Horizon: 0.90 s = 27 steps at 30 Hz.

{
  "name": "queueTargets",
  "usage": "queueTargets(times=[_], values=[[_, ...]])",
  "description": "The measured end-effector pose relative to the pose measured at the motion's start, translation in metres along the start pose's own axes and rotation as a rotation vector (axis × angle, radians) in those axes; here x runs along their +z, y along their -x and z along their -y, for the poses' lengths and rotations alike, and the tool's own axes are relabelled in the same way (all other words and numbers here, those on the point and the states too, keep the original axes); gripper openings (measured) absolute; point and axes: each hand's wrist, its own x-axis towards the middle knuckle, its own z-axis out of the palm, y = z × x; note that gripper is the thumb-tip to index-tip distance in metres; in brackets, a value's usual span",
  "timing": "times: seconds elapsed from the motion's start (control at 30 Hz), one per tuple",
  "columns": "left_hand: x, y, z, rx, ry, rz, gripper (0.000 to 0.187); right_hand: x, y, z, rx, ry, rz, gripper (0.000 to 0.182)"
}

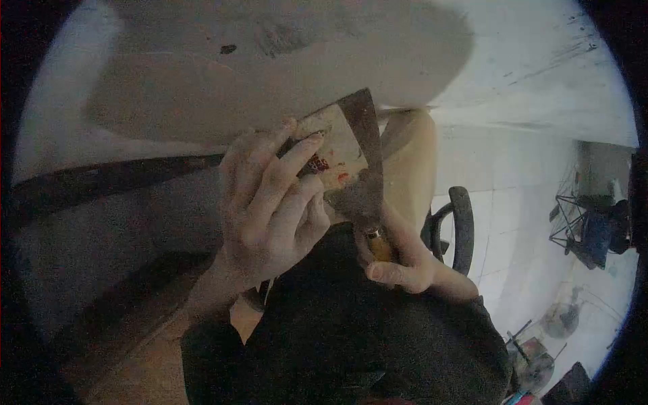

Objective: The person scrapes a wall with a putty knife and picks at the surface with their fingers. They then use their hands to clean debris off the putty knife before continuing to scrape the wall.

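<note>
A wide, dark metal scraper [368, 128] with a yellowish handle [379, 247] is held in front of my body. My right hand [401, 253] is wrapped round its handle, the thumb lying across the lower end. Against the blade lies a pale, worn card or packet [334, 145] with red and dark print. The fingers of my left hand [270, 196] press this pale piece onto the blade, the fingertips on its printed face. Part of the piece is hidden behind those fingers.
A pale surface [182, 81] with dark marks spans the top. A black chair arm [462, 229] stands at the right by my knee. Farther right are a tiled floor [496, 179], a dark wire-framed object [594, 233] and round items [536, 368] at the lower right.
</note>
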Motion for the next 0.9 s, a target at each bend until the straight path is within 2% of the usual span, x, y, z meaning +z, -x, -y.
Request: queueTargets(times=[0.33, 0.43, 0.5, 0.57, 0.63, 0.73, 0.9], values=[[0.001, -0.002, -0.002, -0.049, 0.046, -0.033, 0.015, -0.001, -0.001, -0.006, 0.013, 0.066, 0.008, 0.085], [0.003, -0.004, -0.004, -0.059, 0.056, -0.085, 0.018, -0.002, -0.002, -0.004, 0.016, 0.187, 0.005, 0.086], [-0.001, -0.008, -0.006, -0.067, 0.037, -0.090, 0.017, -0.001, -0.003, -0.010, -0.065, 0.285, -0.019, 0.086], [-0.002, -0.010, -0.007, -0.040, -0.002, -0.095, 0.017, -0.001, -0.004, -0.007, -0.031, 0.352, -0.015, 0.086], [-0.004, -0.012, -0.008, -0.026, -0.037, -0.096, 0.017, -0.001, -0.005, 0.005, 0.118, 0.383, 0.021, 0.085], [-0.003, -0.015, -0.013, -0.037, -0.074, -0.091, 0.016, 0.002, -0.009, 0.002, -0.042, 0.418, -0.022, 0.085], [0.003, -0.016, -0.010, -0.002, -0.086, -0.128, 0.017, 0.004, -0.011, 0.010, -0.030, 0.494, -0.011, 0.085]])
